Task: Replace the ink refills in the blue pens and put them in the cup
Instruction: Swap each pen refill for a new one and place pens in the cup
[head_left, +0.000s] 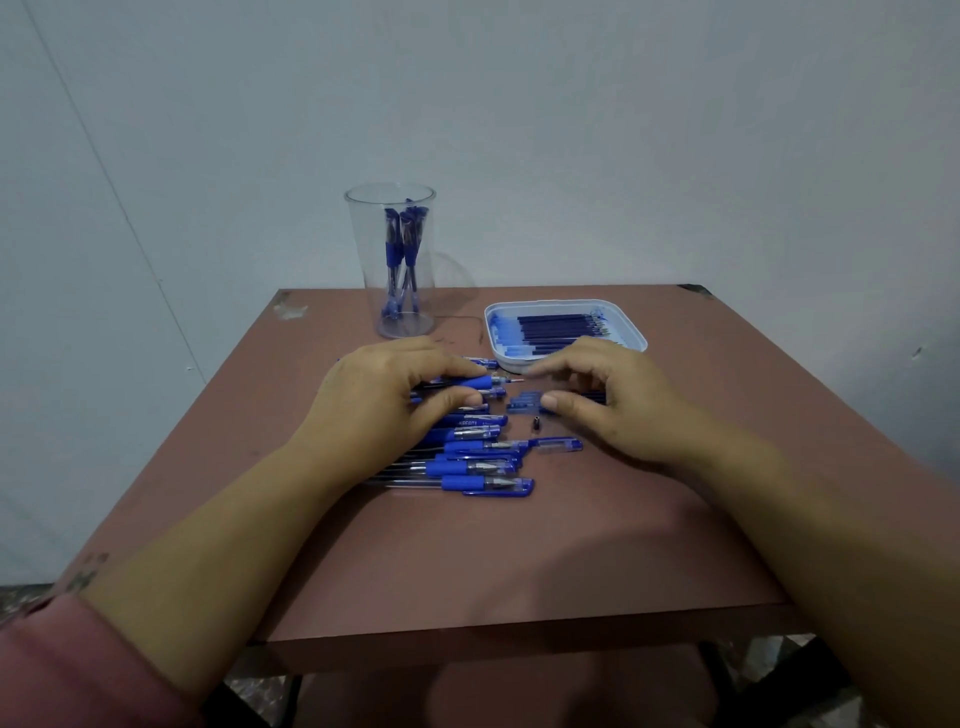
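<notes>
My left hand (395, 395) grips a blue pen (480, 383) by its barrel, with the bare tip pointing right. My right hand (597, 397) is curled just to the right of it. Its thumb and fingers pinch a dark ink refill (522, 402) that lies among other blue refill ends on the table. A small dark pen tip piece (535, 422) lies between my hands. Several capped blue pens (472, 460) lie in a row below my left hand. The clear cup (363, 249) stands at the back with a few blue pens inside.
A white tray (631, 332) with several dark refills sits at the back right, just beyond my right hand. A loose pen cap (560, 444) lies right of the pen row. The brown table (519, 561) ends close to my body, with a grey wall behind.
</notes>
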